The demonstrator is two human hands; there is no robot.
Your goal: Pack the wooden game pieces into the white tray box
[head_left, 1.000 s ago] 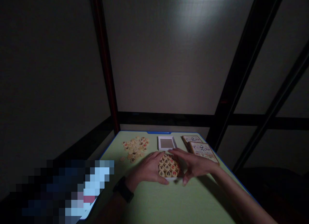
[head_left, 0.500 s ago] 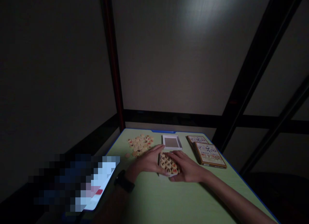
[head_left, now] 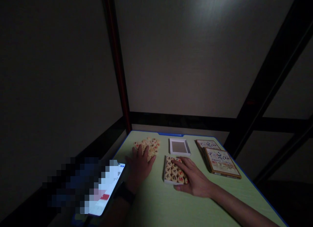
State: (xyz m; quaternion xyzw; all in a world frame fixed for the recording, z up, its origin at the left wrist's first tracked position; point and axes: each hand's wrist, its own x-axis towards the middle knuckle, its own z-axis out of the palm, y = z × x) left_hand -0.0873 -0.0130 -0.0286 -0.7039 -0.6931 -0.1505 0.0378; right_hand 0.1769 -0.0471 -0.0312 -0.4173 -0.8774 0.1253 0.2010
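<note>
Green table (head_left: pixel 195 204). Box of round pieces (head_left: pixel 174 171) on it; right hand (head_left: pixel 197 181) curled over its right side, fingers across the pieces. Left hand (head_left: pixel 141 165), fingers spread, over the loose pieces (head_left: pixel 154 144).

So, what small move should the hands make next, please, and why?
Probably, the left hand should close its spread fingers on one piece of the loose pile: it is directly over these pieces, while the right hand rests on the open box and can steady it. I cannot tell if the box has room, because fingers cover part.
</note>
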